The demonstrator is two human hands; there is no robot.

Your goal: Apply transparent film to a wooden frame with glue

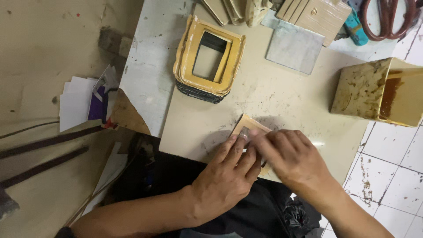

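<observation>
Head view: a person presses a small tan leather piece (248, 124) flat on a beige work board (282, 97), both hands bearing down on it. The left hand (227, 174) lies with fingers stretched over the near edge of the piece; the right hand (288, 158) crosses over it, fingertips pinched down on the same spot, so most of the piece is hidden and only its far corner shows. Neither hand lifts anything; both are closed down flat onto the work.

Beyond them sits a stack of yellow-edged frame-shaped cutouts (209, 57), apparently pieces already handled, with a grey square sheet (294, 46) and more tan panels (317, 15) near the far edge. A stained glue tin (379, 90) stands to the right, red-handled scissors (387, 17) well apart. Judging by this layout, the piece in hand is mid-way, pressing not yet finished.
</observation>
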